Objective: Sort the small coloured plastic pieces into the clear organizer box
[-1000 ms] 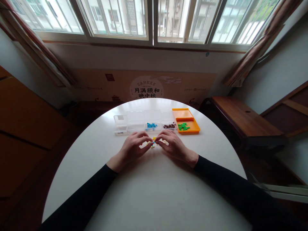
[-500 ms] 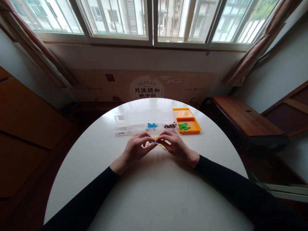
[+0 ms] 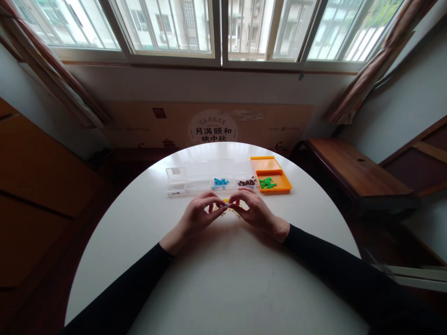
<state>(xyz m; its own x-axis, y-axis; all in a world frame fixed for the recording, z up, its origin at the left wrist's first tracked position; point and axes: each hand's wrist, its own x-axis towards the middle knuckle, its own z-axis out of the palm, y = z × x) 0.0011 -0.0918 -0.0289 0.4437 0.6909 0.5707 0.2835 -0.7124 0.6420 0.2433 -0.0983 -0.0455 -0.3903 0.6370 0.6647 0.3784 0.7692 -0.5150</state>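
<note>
Both hands meet over the middle of the white round table (image 3: 223,279). My left hand (image 3: 199,209) pinches a small blue building brick (image 3: 224,205) between thumb and fingertips. From the other side my right hand (image 3: 254,209) closes thumb and finger on the same small piece. Yellow bricks (image 3: 239,214) lie scattered on the table under and behind the fingers, partly hidden by them. Just beyond are blue bricks (image 3: 220,183) in a clear box, dark brown bricks (image 3: 247,182) in another, and green bricks (image 3: 267,183) in an orange box.
The clear lidded boxes (image 3: 198,185) stand in a row with their lids up. At the row's right end is the open orange box (image 3: 284,186). A wooden bench (image 3: 356,167) stands right of the table, and windows (image 3: 171,28) are ahead.
The fingers of my right hand have shifted slightly around the blue brick, leaving a wider gap between thumb and index finger. The boxes have not moved.
</note>
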